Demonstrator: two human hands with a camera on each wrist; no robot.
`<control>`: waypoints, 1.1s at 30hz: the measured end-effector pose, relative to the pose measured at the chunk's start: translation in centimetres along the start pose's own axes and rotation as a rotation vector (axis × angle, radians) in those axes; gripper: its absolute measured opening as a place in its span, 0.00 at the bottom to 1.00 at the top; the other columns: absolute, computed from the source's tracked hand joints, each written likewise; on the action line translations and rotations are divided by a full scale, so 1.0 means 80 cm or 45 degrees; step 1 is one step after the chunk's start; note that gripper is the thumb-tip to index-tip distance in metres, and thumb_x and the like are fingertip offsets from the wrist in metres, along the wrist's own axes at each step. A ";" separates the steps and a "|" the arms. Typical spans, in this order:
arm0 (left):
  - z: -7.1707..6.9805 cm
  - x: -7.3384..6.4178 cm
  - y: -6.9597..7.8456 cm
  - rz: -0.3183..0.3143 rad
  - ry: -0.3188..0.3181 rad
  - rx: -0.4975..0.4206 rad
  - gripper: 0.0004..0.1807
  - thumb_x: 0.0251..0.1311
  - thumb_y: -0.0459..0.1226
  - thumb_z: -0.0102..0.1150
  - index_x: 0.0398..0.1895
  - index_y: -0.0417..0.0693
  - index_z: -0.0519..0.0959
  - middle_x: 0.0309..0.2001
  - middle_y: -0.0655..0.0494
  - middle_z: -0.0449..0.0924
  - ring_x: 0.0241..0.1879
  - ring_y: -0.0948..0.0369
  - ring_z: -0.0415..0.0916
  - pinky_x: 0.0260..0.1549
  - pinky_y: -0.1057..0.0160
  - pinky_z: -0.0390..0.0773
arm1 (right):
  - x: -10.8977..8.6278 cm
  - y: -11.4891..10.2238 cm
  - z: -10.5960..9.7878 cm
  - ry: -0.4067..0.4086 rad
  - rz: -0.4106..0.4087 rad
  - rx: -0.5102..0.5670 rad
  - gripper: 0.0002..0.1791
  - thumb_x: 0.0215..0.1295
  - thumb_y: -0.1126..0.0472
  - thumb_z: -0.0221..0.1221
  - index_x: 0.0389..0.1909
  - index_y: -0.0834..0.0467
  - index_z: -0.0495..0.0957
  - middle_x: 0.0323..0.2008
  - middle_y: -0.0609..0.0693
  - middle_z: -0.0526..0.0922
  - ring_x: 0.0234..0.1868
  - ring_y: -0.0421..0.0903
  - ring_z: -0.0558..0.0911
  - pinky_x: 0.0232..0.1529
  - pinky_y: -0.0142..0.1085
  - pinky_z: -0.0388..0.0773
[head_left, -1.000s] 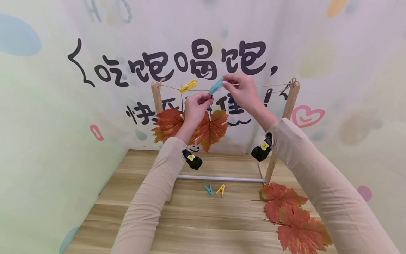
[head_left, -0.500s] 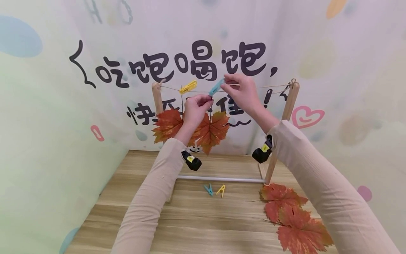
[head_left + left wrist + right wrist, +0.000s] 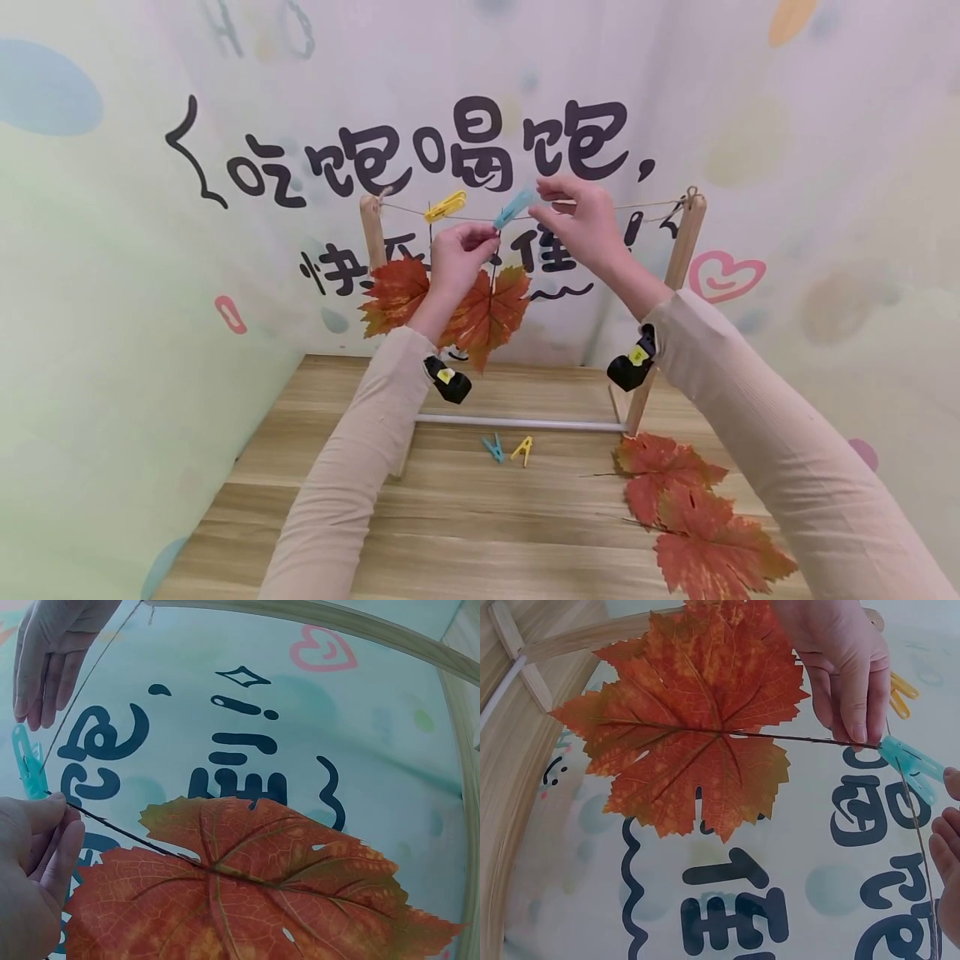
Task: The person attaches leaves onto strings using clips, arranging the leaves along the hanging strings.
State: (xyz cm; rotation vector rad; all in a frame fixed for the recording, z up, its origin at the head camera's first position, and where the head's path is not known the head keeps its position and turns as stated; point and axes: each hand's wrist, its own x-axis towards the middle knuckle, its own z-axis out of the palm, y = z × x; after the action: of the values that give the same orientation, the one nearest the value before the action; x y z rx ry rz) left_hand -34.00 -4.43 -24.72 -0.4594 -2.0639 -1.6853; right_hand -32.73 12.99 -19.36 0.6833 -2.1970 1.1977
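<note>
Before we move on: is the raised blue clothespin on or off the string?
On: in both wrist views, the string runs into the blue clothespin.

The back wall [image 3: 862, 167] is pale, nearly white, with faint vertical folds and soft blurred spots. Bold black lettering [image 3: 477, 142] in Chinese runs across it in two lines, with a black squiggle [image 3: 197, 158] at the left end. A pink heart [image 3: 723, 282] is drawn on the right, an orange oval [image 3: 792, 21] above it. The left wall [image 3: 127, 292] is pale green, with a large blue oval [image 3: 45, 87] high up. The desk [image 3: 480, 525] has striped light wood grain and meets the back wall. The light is soft and even.
</note>
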 end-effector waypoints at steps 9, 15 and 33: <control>-0.010 -0.002 -0.002 0.007 0.010 0.012 0.11 0.51 0.31 0.63 0.39 0.35 0.81 0.37 0.44 0.82 0.35 0.57 0.78 0.38 0.69 0.78 | -0.013 0.000 -0.008 -0.030 0.004 -0.001 0.21 0.55 0.66 0.62 0.51 0.67 0.74 0.46 0.59 0.79 0.47 0.50 0.77 0.48 0.32 0.75; -0.018 -0.010 -0.001 0.015 -0.006 0.050 0.11 0.51 0.32 0.63 0.38 0.36 0.81 0.37 0.45 0.82 0.35 0.57 0.78 0.37 0.68 0.78 | -0.026 0.003 -0.014 -0.024 -0.021 -0.007 0.21 0.54 0.66 0.62 0.50 0.66 0.75 0.45 0.61 0.79 0.47 0.52 0.78 0.49 0.37 0.75; -0.029 -0.040 0.001 0.053 -0.121 0.091 0.11 0.52 0.34 0.62 0.39 0.37 0.80 0.37 0.47 0.82 0.36 0.58 0.79 0.41 0.67 0.77 | -0.078 0.037 -0.038 -0.094 -0.007 -0.088 0.21 0.54 0.68 0.63 0.50 0.67 0.74 0.45 0.59 0.78 0.45 0.49 0.77 0.48 0.38 0.75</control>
State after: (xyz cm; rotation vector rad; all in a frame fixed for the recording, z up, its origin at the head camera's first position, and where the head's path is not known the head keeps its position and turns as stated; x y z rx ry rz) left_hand -30.94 -6.62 -25.93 -0.5650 -2.1583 -1.5888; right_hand -29.50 18.11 -23.85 0.7146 -2.2843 1.1046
